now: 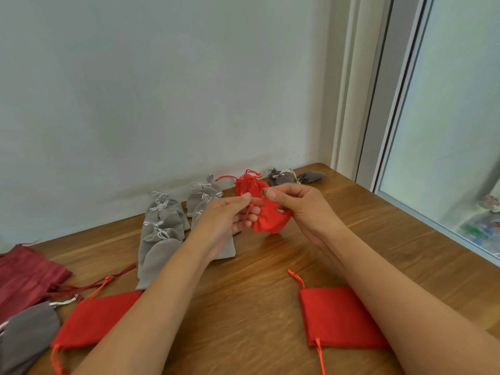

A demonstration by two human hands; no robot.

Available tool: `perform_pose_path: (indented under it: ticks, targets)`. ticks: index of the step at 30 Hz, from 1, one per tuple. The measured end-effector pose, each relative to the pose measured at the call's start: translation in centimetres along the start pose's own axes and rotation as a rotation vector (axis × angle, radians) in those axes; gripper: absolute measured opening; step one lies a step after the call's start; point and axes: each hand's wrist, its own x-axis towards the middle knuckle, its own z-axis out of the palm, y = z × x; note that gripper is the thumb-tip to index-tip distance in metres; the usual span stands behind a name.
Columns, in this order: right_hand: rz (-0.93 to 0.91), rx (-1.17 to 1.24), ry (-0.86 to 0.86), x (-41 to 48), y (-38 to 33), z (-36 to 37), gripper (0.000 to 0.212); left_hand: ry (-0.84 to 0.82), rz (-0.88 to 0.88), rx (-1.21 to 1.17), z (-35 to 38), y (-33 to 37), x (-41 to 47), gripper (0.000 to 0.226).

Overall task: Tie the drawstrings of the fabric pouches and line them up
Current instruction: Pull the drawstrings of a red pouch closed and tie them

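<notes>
a red pouch (270, 220) is held up at the centre of the frame, clear of the counter (243, 307), its mouth already gathered into a bunch. the left hand (227, 215) pinches the drawstring (253, 205) between thumb and fingertips, and the right hand (297, 204) pinches it from the other side with thumb and forefinger, its other fingers curled beside the cloth. lifting the pouch this way likely keeps the cord taut and free for knotting.

just behind it, toward the wall, a tied red pouch (247, 185) sits on the counter, apparently the start of a red line. left of centre, grey pouches (162, 226) lie in overlapping rows with their cords knotted, and more grey ones (297, 177) rest at the counter's far corner, upper right of centre.

two flat red pouches, one at lower left (92, 320) and one at lower right (338, 318), lie near the arms with loose cords, seemingly waiting within reach. a dark red bag (24, 274) and an untied grey pouch (27, 336) sit at the left edge. a window (446, 131) fills the right side.
</notes>
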Motion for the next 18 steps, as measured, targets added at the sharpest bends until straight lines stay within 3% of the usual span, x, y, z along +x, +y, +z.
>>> perform_pose_path:
  ticks: [3, 5, 9, 12, 18]
  targets:
    - [-0.020, 0.011, -0.073, -0.03, 0.08, 0.02, 0.018, -0.004, -0.032, -0.114, -0.90, 0.03, 0.13, 0.012]
    - [-0.021, -0.017, -0.135, -0.20, 0.05, 0.19, 0.015, 0.001, -0.033, -0.127, -1.19, 0.15, 0.13, 0.018]
    - [-0.030, -0.093, -0.162, -0.29, -0.30, 0.46, 0.026, -0.022, 0.025, -0.061, -1.19, 0.32, -0.01, 0.022]
    - [-0.004, -0.130, -0.136, -0.20, -0.42, 0.39, 0.005, -0.060, 0.091, -0.008, -0.91, 0.48, -0.23, 0.018]
    - [-0.034, -0.268, -0.160, -0.03, -0.19, -0.17, 0.017, -0.048, 0.196, 0.164, -0.72, 0.18, -0.21, 0.014]
